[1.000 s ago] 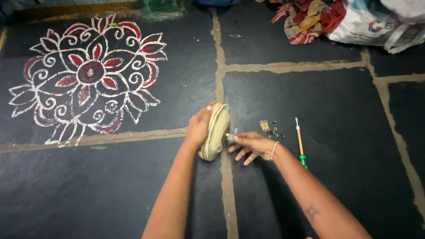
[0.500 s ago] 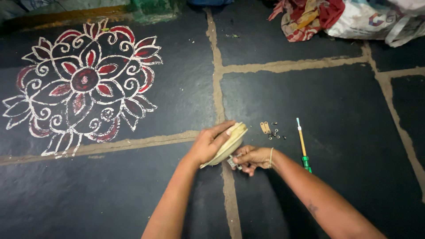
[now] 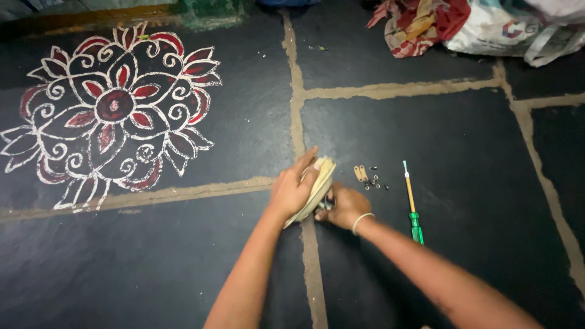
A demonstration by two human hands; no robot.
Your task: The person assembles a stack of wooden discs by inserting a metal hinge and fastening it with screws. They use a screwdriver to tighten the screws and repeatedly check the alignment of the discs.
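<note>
My left hand [image 3: 294,190] grips a flat, cream-coloured rounded object [image 3: 319,183], held tilted on its edge over a joint in the dark stone floor. My right hand [image 3: 345,206] is tucked under and behind that object, its fingers closed around a small dark part on the underside; what that part is stays hidden. A thin white band circles my right wrist. Just right of the hands lie two small tan metal pieces [image 3: 361,173] and several tiny dark screws [image 3: 374,181]. A screwdriver [image 3: 411,204] with a green handle lies on the floor beyond them.
A red and white floral pattern [image 3: 113,109] is drawn on the floor at the left. A heap of coloured cloth [image 3: 420,21] and a white sack [image 3: 506,30] lie at the top right. Tan mortar joints [image 3: 390,90] cross the black slabs.
The cream object has tipped further over under my left hand, and my right hand has slid beneath it. The view has drifted slightly, so the floor pattern sits lower and to the left.
</note>
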